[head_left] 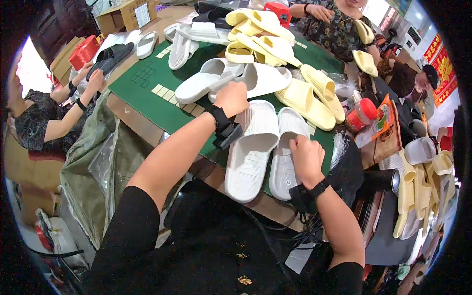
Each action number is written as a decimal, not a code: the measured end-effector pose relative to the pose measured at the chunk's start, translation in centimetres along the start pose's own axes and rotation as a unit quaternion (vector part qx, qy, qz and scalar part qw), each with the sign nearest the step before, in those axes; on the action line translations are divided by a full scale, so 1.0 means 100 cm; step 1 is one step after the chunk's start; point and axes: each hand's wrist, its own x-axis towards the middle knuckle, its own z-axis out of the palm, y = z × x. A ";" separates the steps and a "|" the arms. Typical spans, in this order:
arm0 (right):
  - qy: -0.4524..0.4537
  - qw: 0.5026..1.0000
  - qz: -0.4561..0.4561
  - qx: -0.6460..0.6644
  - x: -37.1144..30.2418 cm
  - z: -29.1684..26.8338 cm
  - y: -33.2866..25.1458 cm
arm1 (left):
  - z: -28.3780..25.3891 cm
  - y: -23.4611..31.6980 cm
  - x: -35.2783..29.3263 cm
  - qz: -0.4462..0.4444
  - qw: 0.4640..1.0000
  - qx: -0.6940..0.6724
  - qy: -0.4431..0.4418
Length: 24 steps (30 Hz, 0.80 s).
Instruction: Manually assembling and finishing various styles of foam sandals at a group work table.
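Observation:
A pair of white slide slippers lies side by side in front of me, heels toward me: the left slipper point(251, 162) and the right slipper point(282, 169). My right hand point(309, 157) is closed at the right slipper's strap, thumb by the opening. Beyond the left slipper's toe, my left hand point(232, 100) is curled against a pair of light grey slippers: one grey slipper point(196, 86) to its left, another grey slipper point(268, 78) to its right. Its fingertips are hidden, so what it grips does not show. Both wrists wear black straps with small devices.
The green mat point(142, 101) carries yellow slippers point(260, 29) piled at the back. A red-lidded jar point(362, 113) stands at right, above more yellow slippers point(418, 189). At left a person handles dark slippers point(112, 59); another person point(339, 24) works across the table with yellow ones.

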 end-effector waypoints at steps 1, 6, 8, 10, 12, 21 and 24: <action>0.004 1.000 -0.005 0.002 0.000 0.002 0.001 | 0.000 -0.001 -0.001 -0.003 0.999 -0.052 0.017; -0.031 0.999 -0.022 -0.006 0.000 0.007 0.005 | -0.013 0.009 -0.003 0.007 0.972 -0.233 0.024; -0.066 0.997 -0.035 -0.034 0.005 0.013 0.005 | -0.018 0.018 -0.001 0.018 0.969 -0.245 0.030; -0.075 0.995 -0.047 -0.037 0.005 0.011 0.003 | -0.021 0.029 0.003 0.128 0.964 -0.206 0.110; -0.054 0.991 -0.098 -0.078 0.005 0.012 0.001 | -0.023 0.039 0.016 0.162 0.961 -0.203 0.097; -0.065 0.992 -0.074 -0.075 0.006 0.013 -0.008 | 0.016 0.065 0.065 0.064 0.926 -0.319 -0.192; -0.102 0.992 -0.046 -0.052 0.008 0.010 -0.009 | 0.026 0.071 0.071 0.107 0.942 -0.241 -0.209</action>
